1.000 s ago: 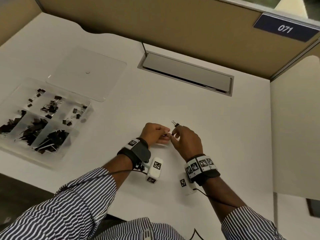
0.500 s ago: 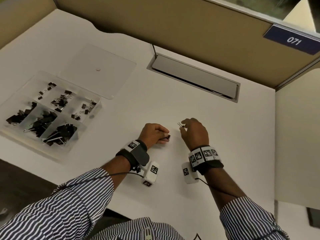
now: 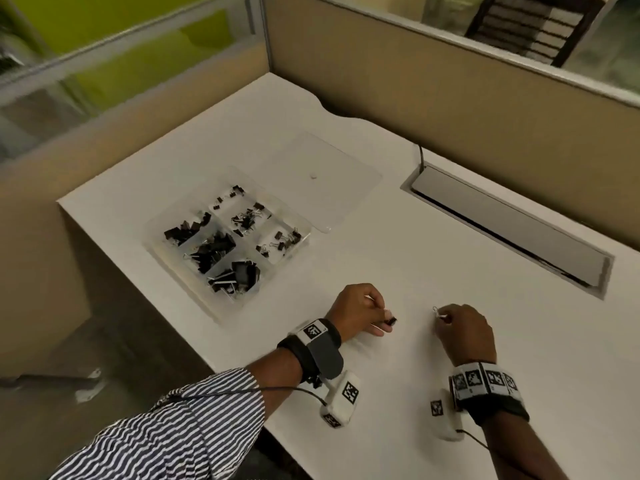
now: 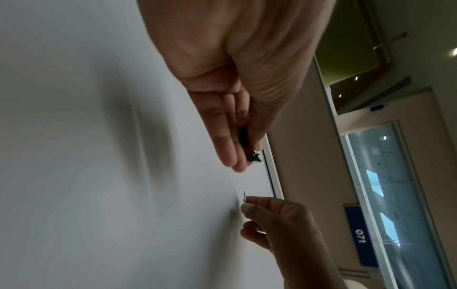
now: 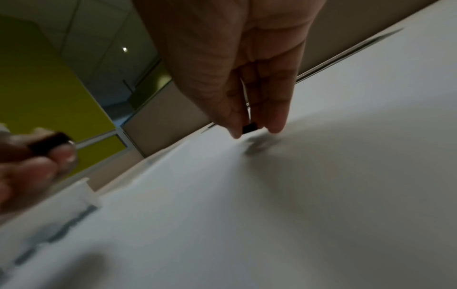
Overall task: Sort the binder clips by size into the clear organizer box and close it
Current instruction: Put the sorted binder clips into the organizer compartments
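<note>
You worked at a white desk (image 3: 433, 258) set in a cubicle, walled by tan partitions (image 3: 415, 84) topped with glazing, with a yellow-green wall (image 3: 114, 60) beyond on your left. A long grey cable hatch (image 3: 505, 223) was sunk into the desktop along the far wall. On the left part of the desk stood the clear organizer box (image 3: 162, 251), open, its compartments holding black binder clips: bigger ones in the near compartments (image 3: 239, 273), smaller ones in the far row (image 3: 247, 218). Its clear lid (image 3: 332, 188) lay flat on the desk just behind it, touching or nearly touching the box's far edge.

Both your hands sat low over the desk near its front edge, well apart from the box and near each other without touching. Your left hand (image 3: 360, 311) had its fingers curled and pinched a small black binder clip (image 3: 392, 320) at the fingertips, the clip poking out toward your right hand; the left wrist view showed it (image 4: 255, 157) between thumb and fingers. Your right hand (image 3: 464, 332) pinched another small clip by its wire handle (image 3: 437, 312), and the right wrist view showed that clip's black body (image 5: 249, 128) between thumb and fingers, just above the desk.
</note>
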Demonstrator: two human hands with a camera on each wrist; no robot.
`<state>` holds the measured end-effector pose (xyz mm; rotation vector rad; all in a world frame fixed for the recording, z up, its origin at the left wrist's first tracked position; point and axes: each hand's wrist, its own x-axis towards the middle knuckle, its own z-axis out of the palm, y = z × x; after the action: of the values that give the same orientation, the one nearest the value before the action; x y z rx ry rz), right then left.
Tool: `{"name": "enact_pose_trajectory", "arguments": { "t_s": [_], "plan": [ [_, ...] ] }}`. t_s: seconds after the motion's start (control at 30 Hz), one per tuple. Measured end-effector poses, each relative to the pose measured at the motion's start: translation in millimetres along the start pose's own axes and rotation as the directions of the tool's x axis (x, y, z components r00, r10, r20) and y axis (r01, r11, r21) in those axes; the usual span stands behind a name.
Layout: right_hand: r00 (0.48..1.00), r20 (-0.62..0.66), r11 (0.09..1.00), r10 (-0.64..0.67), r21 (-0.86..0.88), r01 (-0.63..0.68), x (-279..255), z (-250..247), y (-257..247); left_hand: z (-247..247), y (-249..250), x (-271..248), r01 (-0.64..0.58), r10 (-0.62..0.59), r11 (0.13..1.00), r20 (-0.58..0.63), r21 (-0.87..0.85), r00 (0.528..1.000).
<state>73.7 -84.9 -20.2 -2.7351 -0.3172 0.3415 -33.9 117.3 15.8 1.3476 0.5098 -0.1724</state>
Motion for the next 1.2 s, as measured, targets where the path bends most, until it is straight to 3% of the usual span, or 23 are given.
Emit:
{"name": "enact_pose_trajectory", "arguments": {
  "t_s": [0.23, 0.47, 0.7, 0.9, 1.03, 1.2],
  "plan": [
    [0.994, 0.068, 0.93, -0.085, 0.364, 0.054, -20, 6, -97, -61, 13, -9, -0.08, 0.078, 0.995, -0.044, -0.064, 0.996],
    [0.986, 0.051, 0.814, -0.156, 0.573, 0.1, -25, 17, -214, -154, 49, -10, -0.139, 0.133, 0.988, -0.08, -0.073, 0.988],
    [0.987, 0.04, 0.756, -0.154, 0.648, 0.092, -17, 37, -320, -288, 89, -12, -0.207, 0.204, 0.978, -0.125, -0.017, 0.971],
    [0.992, 0.033, 0.753, -0.119, 0.655, 0.068, -10, 63, -374, -400, 116, 3, -0.21, 0.218, 0.976, -0.193, 0.063, 0.957],
    [0.997, 0.029, 0.755, -0.075, 0.654, 0.038, -14, 79, -396, -435, 126, 28, -0.179, 0.201, 0.97, -0.134, 0.164, 0.97],
    [0.998, 0.051, 0.779, -0.049, 0.627, 0.006, -17, 93, -405, -440, 133, 55, -0.194, 0.234, 0.918, -0.077, 0.346, 0.969]
  ]
}}
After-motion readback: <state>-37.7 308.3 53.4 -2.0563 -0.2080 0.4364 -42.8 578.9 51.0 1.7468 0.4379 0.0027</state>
